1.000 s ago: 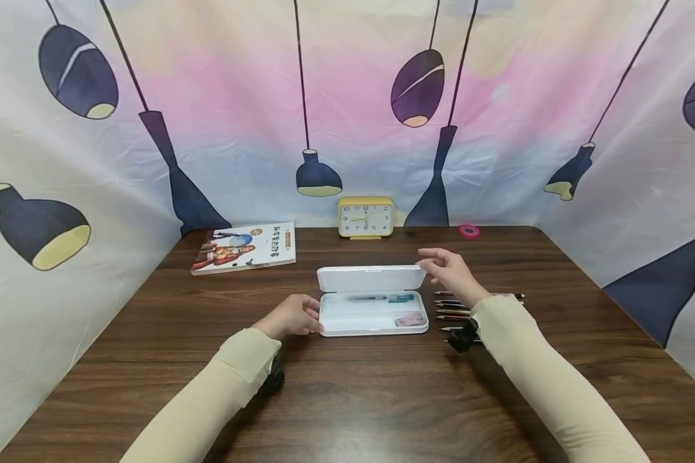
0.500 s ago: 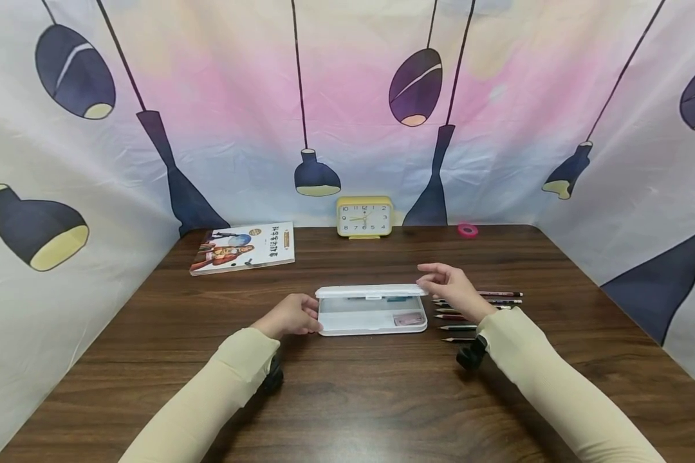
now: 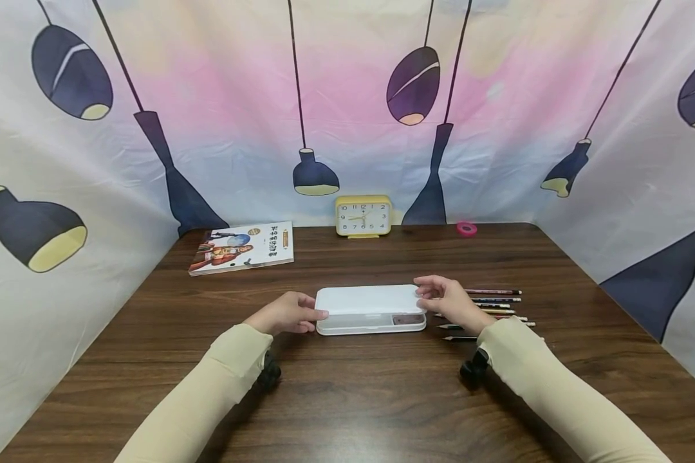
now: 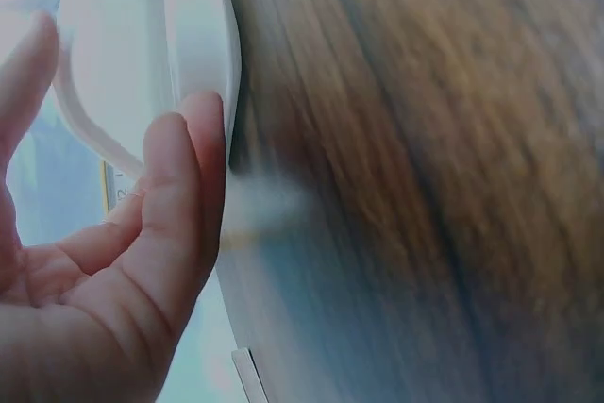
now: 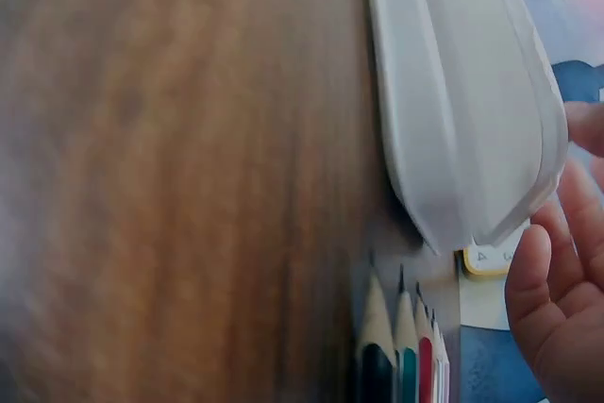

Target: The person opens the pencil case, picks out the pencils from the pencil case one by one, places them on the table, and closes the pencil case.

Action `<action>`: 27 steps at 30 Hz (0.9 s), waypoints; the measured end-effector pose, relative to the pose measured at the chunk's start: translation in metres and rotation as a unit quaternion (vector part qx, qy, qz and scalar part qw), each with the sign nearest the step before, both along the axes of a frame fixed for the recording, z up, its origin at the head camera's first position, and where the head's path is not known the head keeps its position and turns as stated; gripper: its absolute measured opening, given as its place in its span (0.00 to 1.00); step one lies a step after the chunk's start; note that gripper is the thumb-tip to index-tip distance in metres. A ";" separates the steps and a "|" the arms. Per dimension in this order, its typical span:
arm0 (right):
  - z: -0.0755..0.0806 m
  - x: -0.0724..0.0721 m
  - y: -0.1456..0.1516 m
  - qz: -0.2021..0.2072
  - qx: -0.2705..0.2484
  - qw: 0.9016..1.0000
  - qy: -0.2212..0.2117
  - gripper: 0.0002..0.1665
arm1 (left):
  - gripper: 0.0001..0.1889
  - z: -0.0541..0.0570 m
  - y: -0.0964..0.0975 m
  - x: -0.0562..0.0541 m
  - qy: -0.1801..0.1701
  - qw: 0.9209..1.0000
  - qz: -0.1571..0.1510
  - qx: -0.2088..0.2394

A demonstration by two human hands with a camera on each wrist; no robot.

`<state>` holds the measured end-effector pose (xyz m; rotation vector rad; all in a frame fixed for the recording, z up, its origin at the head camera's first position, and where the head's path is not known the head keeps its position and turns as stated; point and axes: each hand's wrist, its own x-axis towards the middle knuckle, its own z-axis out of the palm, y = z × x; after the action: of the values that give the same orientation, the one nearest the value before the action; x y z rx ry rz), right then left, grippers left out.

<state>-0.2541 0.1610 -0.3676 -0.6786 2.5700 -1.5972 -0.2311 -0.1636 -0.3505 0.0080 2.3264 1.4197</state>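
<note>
A white pencil case [image 3: 347, 325] lies on the table in the head view, its lid [image 3: 367, 299] tilted low over it with a gap along the front. Through that gap a pinkish eraser [image 3: 409, 319] shows at the right. My left hand [image 3: 284, 313] holds the case's left end, thumb at the lid's corner; in the left wrist view its fingers [image 4: 175, 172] lie against the end. My right hand [image 3: 450, 302] holds the lid's right end between thumb and fingers. The right wrist view shows the lid [image 5: 505, 82] still apart from the base [image 5: 411, 110].
Several pencils [image 3: 492, 292] lie right of the case, partly under my right hand, tips toward the case. Behind stand a yellow clock [image 3: 363, 217], a book [image 3: 243, 247] at the left and a pink ring-shaped roll [image 3: 466, 229] at the right. A printed curtain hangs behind the table.
My right hand has swung the lid from upright down toward the front, hiding the pen inside. My left thumb has moved up from the front corner to the lid.
</note>
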 end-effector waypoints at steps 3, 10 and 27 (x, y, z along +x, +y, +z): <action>-0.005 0.000 -0.001 -0.017 0.023 0.999 0.029 0.25 | 0.26 0.000 0.001 0.000 -0.001 1.000 0.009 -0.003; -0.006 0.008 -0.003 -0.068 0.024 0.996 -0.049 0.30 | 0.26 0.000 0.001 0.001 -0.003 1.000 0.012 0.015; -0.004 0.016 -0.009 -0.072 -0.124 0.957 -0.252 0.31 | 0.31 -0.003 0.003 0.001 -0.013 0.997 0.028 0.064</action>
<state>-0.2379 0.1524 -0.3717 -0.0636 2.1092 -1.8602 -0.2303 -0.1610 -0.3532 -0.0394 2.2261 1.5853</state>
